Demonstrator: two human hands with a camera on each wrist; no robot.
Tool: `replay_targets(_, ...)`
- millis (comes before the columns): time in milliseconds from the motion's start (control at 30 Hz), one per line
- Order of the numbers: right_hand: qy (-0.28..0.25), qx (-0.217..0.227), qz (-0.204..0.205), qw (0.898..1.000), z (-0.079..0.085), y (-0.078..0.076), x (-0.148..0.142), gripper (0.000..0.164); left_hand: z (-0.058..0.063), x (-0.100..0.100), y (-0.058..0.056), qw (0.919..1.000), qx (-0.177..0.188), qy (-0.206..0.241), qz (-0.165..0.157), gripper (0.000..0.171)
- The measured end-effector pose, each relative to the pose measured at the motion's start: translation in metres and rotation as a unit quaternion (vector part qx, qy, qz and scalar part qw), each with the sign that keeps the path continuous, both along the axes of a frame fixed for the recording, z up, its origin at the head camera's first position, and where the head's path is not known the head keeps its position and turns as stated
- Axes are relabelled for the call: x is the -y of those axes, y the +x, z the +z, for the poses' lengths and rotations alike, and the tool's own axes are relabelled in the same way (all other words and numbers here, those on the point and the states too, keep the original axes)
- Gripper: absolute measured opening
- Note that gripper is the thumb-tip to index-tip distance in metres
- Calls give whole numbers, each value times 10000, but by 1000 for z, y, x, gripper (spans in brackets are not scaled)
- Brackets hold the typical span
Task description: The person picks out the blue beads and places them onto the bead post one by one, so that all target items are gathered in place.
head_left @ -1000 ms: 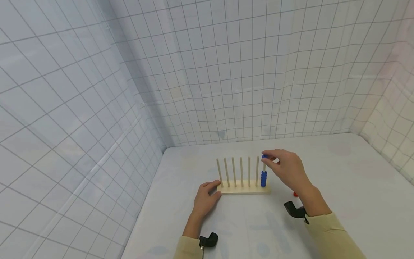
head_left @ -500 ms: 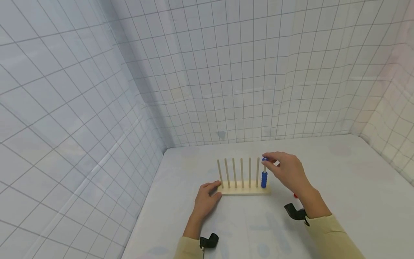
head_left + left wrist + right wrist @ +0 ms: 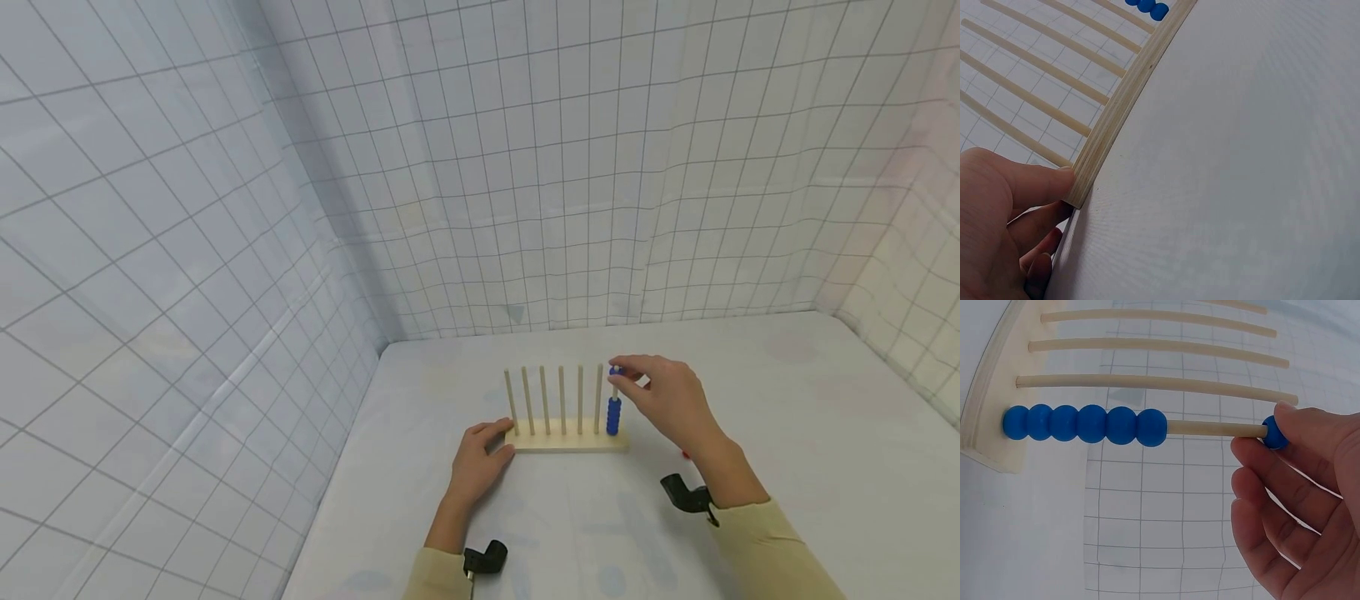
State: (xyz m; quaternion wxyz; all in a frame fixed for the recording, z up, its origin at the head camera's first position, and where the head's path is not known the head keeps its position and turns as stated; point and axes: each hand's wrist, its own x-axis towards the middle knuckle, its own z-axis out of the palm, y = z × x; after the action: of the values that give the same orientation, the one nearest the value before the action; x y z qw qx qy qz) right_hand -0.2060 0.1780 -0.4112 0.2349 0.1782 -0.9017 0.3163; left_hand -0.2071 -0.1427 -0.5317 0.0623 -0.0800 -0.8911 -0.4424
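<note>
A wooden bead rack (image 3: 566, 444) with a row of upright pegs stands on the white-covered table. Its left end is gripped by my left hand (image 3: 478, 465), whose thumb (image 3: 1047, 185) lies against the base's edge. Several blue beads (image 3: 1091, 424) are stacked at the bottom of the rightmost peg (image 3: 1210, 429). At that peg's top, my right hand (image 3: 670, 398) pinches another blue bead (image 3: 1275, 433) between thumb and fingers. The peg runs into this bead, and a bare stretch of wood separates it from the stack. The other pegs carry no beads.
A small red object (image 3: 686, 455) lies on the table (image 3: 570, 517), partly hidden by the right forearm. White grid-patterned curtains (image 3: 525, 167) rise behind and along both sides. A black wrist camera (image 3: 684, 493) sits on each wrist.
My right hand has come down slightly, and the pinched bead sits a little lower, with the peg's tip showing through it. My left hand keeps its hold on the base.
</note>
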Motion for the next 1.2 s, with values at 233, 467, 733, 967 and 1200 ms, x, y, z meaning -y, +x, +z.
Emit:
replay_targets(233,15,54,-32,10000,-4,0,-1,27,0,1,0,9999,-144,-7,-57,37)
replay_targets(467,-3,82,-27,10000,-6,1,-2,27,-1,0,-1,9999,-146,-53,-46,37)
replay_targets(733,19,94,-70,9999,-11,-1,-1,27,-1,0,-1,10000,-91,-23,-24,38)
replay_targets(967,-12,225,-57,9997,-13,0,0,28,-2,1,-1,9999,-121,-61,-27,38)
replay_targets(1200,3,289,-96,9995,-15,0,0,28,-1,0,-1,10000,-86,-15,-24,38)
